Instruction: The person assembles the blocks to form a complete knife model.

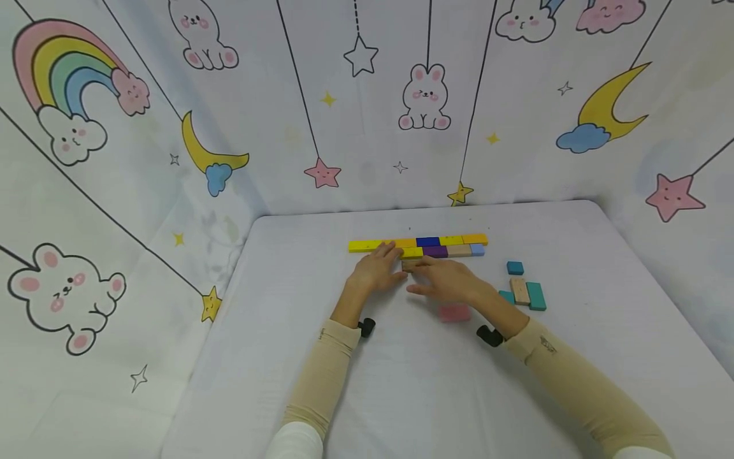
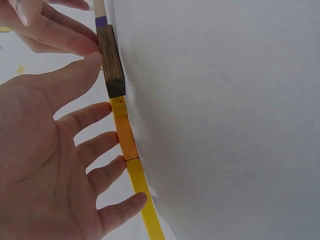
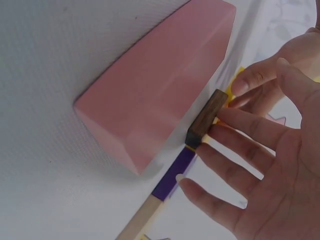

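Note:
Wooden blocks lie in rows across the far part of the white table. My left hand [image 1: 375, 268] is spread, its fingertips at the yellow block [image 2: 145, 210] and orange block [image 2: 126, 137] of the row. In the left wrist view, its thumb reaches the end of a dark brown block [image 2: 113, 62]. The brown block stands in front of the shorter row, beside a purple block [image 3: 174, 175]. My right hand [image 1: 447, 279] has its fingers extended, tips right at the brown block's long side. A pink block [image 3: 160, 82] lies nearer me, below the right hand.
To the right lie a small blue block [image 1: 514, 268], a tan block [image 1: 519, 291] and teal blocks, one a taller teal block [image 1: 536, 296]. A cartoon-print cloth [image 1: 378, 127] hangs behind the table [image 1: 413, 395].

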`<state>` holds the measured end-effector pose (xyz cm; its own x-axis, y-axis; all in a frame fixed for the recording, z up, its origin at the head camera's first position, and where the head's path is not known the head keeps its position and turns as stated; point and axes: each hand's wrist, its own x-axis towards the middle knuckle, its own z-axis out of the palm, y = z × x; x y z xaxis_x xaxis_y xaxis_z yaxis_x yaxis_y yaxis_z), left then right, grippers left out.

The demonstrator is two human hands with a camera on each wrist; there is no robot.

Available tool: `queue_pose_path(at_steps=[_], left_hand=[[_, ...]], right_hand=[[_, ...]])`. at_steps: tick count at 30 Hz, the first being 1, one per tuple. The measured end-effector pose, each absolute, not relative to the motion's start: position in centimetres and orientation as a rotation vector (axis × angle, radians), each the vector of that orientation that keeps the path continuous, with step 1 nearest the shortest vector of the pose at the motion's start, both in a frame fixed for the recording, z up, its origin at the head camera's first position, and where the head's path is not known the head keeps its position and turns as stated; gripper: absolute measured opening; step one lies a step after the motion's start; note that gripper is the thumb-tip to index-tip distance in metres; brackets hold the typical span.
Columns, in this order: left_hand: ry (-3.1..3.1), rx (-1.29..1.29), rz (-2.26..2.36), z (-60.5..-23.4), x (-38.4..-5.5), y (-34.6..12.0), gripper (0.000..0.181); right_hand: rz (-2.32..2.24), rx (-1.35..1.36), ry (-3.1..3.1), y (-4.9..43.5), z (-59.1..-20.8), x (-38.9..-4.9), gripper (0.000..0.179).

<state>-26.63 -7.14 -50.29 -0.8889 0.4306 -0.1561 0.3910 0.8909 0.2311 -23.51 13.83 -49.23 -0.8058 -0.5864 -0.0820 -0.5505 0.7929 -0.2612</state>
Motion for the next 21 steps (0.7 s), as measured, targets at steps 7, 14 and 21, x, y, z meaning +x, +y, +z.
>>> queue_pose_path(at_steps=[7, 14, 21], left_hand=[[2.857, 0.630, 0.276, -50.31, -26.69, -7.19, 0.065], [2.852, 0.619, 0.271, -50.34, -26.72, -7.17, 0.065], [2.851, 0.618, 0.273, -50.44, -26.73, -7.07, 0.066]], right_hand=[[-0.349, -0.894, 2.807, 13.62, -49.43, -23.83, 0.065], [-0.314, -0.881, 2.814, 13.46, -49.43, -23.94, 0.065], [-0.287, -0.894, 2.829, 13.37, -49.43, -23.96, 0.066]])
